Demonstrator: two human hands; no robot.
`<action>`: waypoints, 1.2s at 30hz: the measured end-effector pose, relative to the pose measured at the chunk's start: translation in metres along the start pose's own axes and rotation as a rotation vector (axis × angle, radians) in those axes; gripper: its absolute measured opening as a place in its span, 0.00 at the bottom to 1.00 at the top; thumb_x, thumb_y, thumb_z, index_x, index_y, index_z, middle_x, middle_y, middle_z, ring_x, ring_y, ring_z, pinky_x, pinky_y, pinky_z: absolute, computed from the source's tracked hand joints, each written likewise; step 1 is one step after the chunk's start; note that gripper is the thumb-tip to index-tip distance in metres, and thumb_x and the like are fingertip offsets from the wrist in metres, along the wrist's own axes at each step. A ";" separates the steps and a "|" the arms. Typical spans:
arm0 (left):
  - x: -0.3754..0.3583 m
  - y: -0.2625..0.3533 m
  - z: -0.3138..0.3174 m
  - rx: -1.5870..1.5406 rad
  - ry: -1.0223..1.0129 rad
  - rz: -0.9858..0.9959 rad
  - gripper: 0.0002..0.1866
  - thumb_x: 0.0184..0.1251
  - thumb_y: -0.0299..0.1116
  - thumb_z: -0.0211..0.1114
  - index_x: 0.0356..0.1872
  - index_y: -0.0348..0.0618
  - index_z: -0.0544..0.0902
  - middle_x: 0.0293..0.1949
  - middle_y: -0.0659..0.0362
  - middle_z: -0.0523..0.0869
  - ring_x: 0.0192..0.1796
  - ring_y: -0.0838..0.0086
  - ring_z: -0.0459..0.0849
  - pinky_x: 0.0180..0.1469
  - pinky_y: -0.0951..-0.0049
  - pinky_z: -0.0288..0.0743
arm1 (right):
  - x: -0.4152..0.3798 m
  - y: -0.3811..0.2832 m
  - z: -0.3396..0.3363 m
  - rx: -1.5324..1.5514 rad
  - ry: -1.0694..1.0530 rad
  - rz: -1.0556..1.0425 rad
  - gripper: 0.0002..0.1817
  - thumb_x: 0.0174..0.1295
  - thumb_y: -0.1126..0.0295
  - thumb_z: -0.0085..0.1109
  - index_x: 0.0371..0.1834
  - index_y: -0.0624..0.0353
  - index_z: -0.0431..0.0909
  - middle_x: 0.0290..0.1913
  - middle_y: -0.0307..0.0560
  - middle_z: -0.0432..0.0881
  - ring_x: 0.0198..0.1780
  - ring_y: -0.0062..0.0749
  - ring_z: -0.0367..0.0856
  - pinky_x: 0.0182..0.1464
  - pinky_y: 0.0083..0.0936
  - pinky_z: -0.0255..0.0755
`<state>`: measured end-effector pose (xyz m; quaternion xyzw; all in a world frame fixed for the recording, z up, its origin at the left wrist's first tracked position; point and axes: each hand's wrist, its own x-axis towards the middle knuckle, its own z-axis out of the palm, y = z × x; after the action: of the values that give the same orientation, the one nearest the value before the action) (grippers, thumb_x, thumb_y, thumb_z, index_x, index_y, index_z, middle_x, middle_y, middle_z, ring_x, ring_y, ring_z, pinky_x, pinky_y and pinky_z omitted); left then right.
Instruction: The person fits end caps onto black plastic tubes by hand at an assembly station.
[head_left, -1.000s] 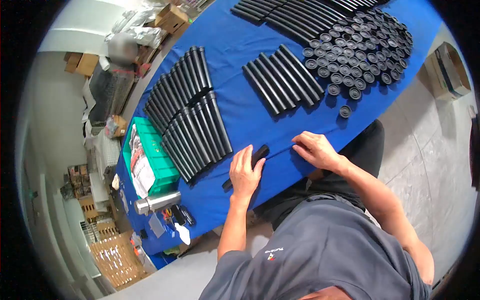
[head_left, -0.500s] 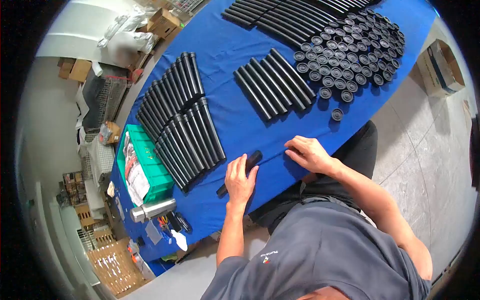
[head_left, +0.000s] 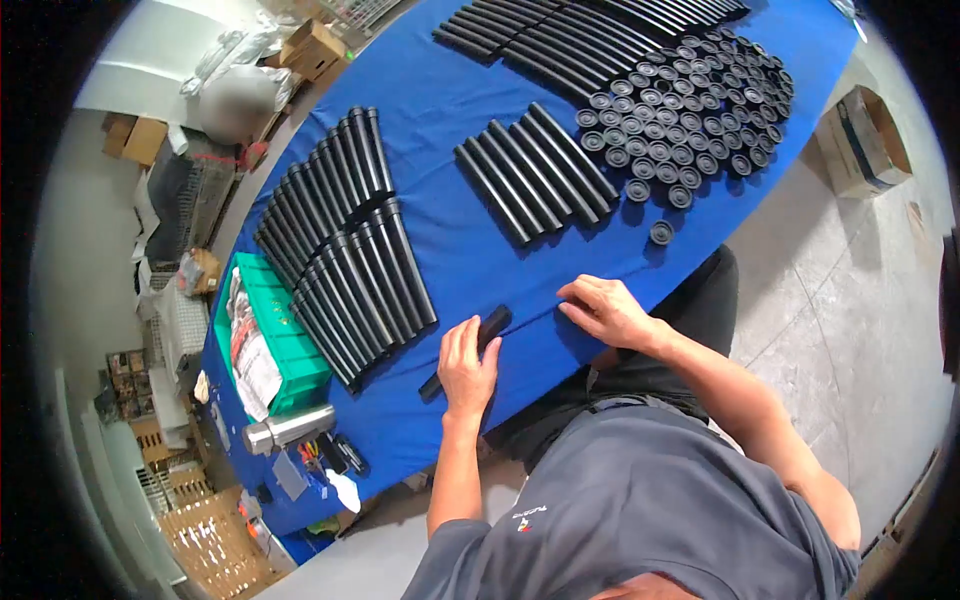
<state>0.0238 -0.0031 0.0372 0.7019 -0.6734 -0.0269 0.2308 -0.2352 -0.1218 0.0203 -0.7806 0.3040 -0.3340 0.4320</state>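
Observation:
My left hand (head_left: 467,368) lies over a short black tube (head_left: 496,321) near the front edge of the blue-covered table. Fingers and thumb straddle the tube, and its middle is hidden beneath the palm. To the right, my right hand (head_left: 604,310) hovers over or rests on the cloth by the edge, its fingers loosely bent and apart, with nothing visible in them. Beyond the hands lies a group of several plain black tubes (head_left: 535,175). A single round black cap (head_left: 661,233) sits apart from a large cluster of similar caps (head_left: 690,110).
Two rows of black tubes with collared ends (head_left: 350,250) lie on the left. Beside them stand a green bin (head_left: 300,360) holding cloth or paper, a steel flask (head_left: 290,428) and small tools. More tubes (head_left: 580,40) line the far side. A cardboard box (head_left: 865,145) stands on the floor.
The whole view has shifted slightly, so everything appears a little further left. My left hand stays on the black tube, and my right hand keeps nearly the same pose.

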 end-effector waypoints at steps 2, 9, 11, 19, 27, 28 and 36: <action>-0.001 0.001 0.001 0.004 0.003 0.003 0.23 0.62 0.32 0.77 0.57 0.35 0.84 0.54 0.47 0.87 0.58 0.52 0.85 0.61 0.57 0.80 | -0.001 0.002 0.001 -0.011 0.050 -0.052 0.09 0.68 0.71 0.65 0.47 0.64 0.81 0.38 0.56 0.83 0.39 0.51 0.86 0.41 0.42 0.80; -0.006 0.001 0.003 -0.006 0.028 0.026 0.21 0.64 0.33 0.74 0.56 0.34 0.84 0.55 0.47 0.87 0.58 0.50 0.83 0.63 0.55 0.77 | -0.024 -0.016 -0.034 -0.435 0.252 -0.051 0.20 0.63 0.69 0.70 0.57 0.57 0.78 0.48 0.49 0.81 0.44 0.46 0.86 0.39 0.37 0.84; -0.007 -0.002 0.007 -0.011 0.050 0.043 0.21 0.63 0.32 0.74 0.55 0.34 0.84 0.54 0.47 0.86 0.58 0.50 0.83 0.63 0.54 0.77 | -0.025 -0.026 -0.060 -0.573 0.320 0.034 0.22 0.62 0.69 0.70 0.60 0.58 0.77 0.53 0.53 0.79 0.46 0.47 0.85 0.39 0.37 0.84; -0.009 -0.004 0.006 -0.021 0.033 0.020 0.21 0.65 0.34 0.72 0.55 0.33 0.83 0.55 0.47 0.85 0.59 0.49 0.82 0.63 0.52 0.75 | -0.021 0.002 -0.090 -0.691 0.277 0.228 0.19 0.62 0.71 0.68 0.54 0.62 0.73 0.54 0.58 0.75 0.52 0.56 0.81 0.50 0.44 0.82; -0.013 -0.003 0.011 -0.006 0.081 0.064 0.19 0.70 0.34 0.69 0.57 0.35 0.84 0.57 0.47 0.86 0.61 0.50 0.83 0.65 0.53 0.75 | -0.020 0.044 -0.079 -0.824 0.373 0.177 0.06 0.61 0.77 0.56 0.41 0.63 0.73 0.44 0.59 0.77 0.46 0.59 0.83 0.44 0.47 0.84; -0.012 -0.001 0.010 0.000 0.096 0.071 0.18 0.71 0.33 0.67 0.58 0.35 0.84 0.57 0.47 0.87 0.62 0.51 0.83 0.65 0.53 0.76 | -0.017 0.034 -0.080 -0.806 0.368 0.188 0.10 0.60 0.77 0.59 0.44 0.62 0.74 0.45 0.59 0.77 0.46 0.59 0.82 0.45 0.47 0.83; -0.018 -0.001 0.018 0.092 0.137 0.035 0.17 0.70 0.30 0.66 0.57 0.38 0.85 0.56 0.49 0.87 0.61 0.54 0.84 0.63 0.55 0.77 | 0.003 -0.018 -0.031 -0.517 0.100 0.045 0.24 0.59 0.72 0.72 0.56 0.63 0.73 0.51 0.58 0.78 0.52 0.58 0.81 0.54 0.43 0.80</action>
<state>0.0167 0.0093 0.0154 0.6998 -0.6688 0.0563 0.2446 -0.2545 -0.1314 0.0493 -0.8405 0.4176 -0.2738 0.2100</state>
